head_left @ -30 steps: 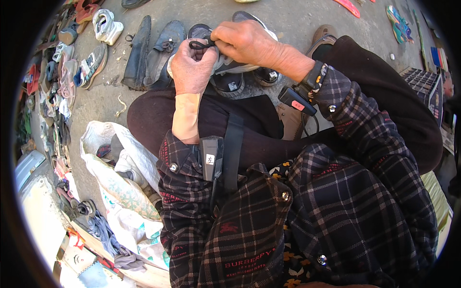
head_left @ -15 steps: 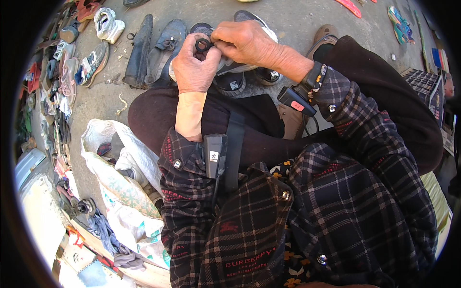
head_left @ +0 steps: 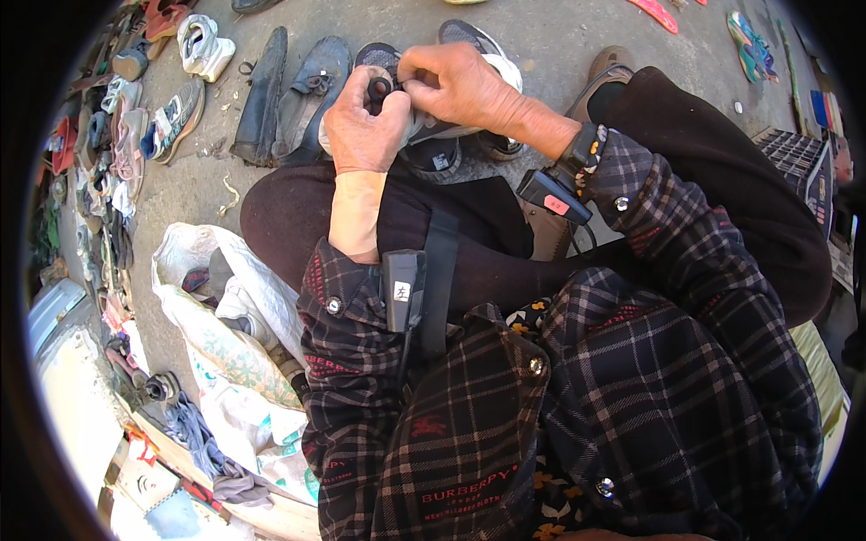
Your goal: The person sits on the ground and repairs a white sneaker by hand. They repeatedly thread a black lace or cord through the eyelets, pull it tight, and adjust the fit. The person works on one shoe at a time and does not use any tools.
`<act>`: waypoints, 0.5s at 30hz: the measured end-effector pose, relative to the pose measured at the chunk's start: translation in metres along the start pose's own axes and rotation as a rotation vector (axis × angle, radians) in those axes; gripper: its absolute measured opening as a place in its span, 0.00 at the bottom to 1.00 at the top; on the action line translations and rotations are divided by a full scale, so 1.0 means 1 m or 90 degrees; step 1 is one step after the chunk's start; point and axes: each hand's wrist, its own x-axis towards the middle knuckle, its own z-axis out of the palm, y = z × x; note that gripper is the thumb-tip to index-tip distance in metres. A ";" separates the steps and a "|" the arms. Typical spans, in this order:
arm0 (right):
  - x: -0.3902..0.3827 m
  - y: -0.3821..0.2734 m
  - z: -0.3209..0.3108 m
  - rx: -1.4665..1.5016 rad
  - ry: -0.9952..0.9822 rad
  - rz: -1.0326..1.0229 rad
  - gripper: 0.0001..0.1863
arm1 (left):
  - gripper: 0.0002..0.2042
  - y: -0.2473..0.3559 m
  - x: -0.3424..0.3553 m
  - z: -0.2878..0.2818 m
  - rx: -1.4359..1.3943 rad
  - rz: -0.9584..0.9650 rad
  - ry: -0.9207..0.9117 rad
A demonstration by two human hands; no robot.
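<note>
Packed ground (head_left: 559,36), small black cord (head_left: 380,88)

Bare ground opens at the upper right; a narrower strip runs between the shoe pile (head_left: 131,149) and the bent legs (head_left: 280,216). The white sack (head_left: 225,356) crowds the left thigh, and dark shoes (head_left: 313,104) lie just left of the hands, with grey sneakers (head_left: 471,36) beyond and below them.

Compared with half a second ago, the right hand (head_left: 465,86) is turned slightly, the left hand (head_left: 365,126) is almost unmoved, and the cord's stacked rings now look like one smaller ring.

The left grip curls round the cord, its far fingers hidden. The right grip's fingertips press together beside it; whether they pinch any cord, I cannot tell. The cord's ends are out of sight.
</note>
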 end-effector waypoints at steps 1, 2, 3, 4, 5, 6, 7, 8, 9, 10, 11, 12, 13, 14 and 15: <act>0.000 0.000 -0.001 0.011 -0.009 0.020 0.05 | 0.09 0.000 -0.001 0.000 -0.013 -0.012 -0.009; 0.001 0.000 -0.002 -0.009 -0.011 -0.008 0.05 | 0.09 0.000 -0.002 0.000 -0.026 -0.025 -0.017; 0.002 0.001 -0.002 -0.028 -0.012 -0.034 0.05 | 0.09 0.001 -0.002 0.000 -0.014 -0.020 -0.013; 0.003 0.001 -0.003 -0.046 -0.013 -0.058 0.06 | 0.09 0.001 -0.002 0.001 -0.002 -0.015 -0.008; 0.005 0.002 -0.002 -0.077 -0.023 -0.089 0.06 | 0.09 0.002 -0.001 0.001 0.010 -0.010 -0.004; 0.006 0.002 -0.003 -0.109 -0.034 -0.119 0.06 | 0.09 0.002 -0.001 0.001 0.019 -0.013 -0.003; 0.006 0.003 -0.003 -0.143 -0.052 -0.138 0.07 | 0.09 0.003 0.000 0.001 0.028 -0.016 -0.002; 0.006 0.003 -0.003 -0.160 -0.052 -0.157 0.07 | 0.09 0.003 -0.001 0.001 0.037 -0.019 -0.001; 0.006 0.004 -0.003 -0.178 -0.058 -0.165 0.07 | 0.09 0.003 0.000 0.001 0.035 -0.021 0.001; 0.006 0.004 -0.003 -0.192 -0.059 -0.182 0.07 | 0.09 0.003 0.000 0.001 0.033 -0.022 0.004; 0.006 0.004 -0.002 -0.203 -0.060 -0.176 0.08 | 0.09 0.003 0.000 0.001 0.030 -0.023 0.007; 0.005 0.004 0.000 -0.208 -0.055 -0.178 0.08 | 0.08 0.002 0.000 0.001 0.027 -0.027 0.006; 0.005 0.004 0.001 -0.210 -0.046 -0.178 0.08 | 0.08 0.001 0.001 0.001 0.023 -0.031 0.005; 0.005 0.003 0.003 -0.192 -0.026 -0.176 0.07 | 0.08 -0.001 0.001 0.000 0.019 -0.035 0.005; 0.004 0.003 0.004 -0.171 -0.002 -0.169 0.06 | 0.07 -0.002 0.001 -0.001 0.032 -0.036 -0.002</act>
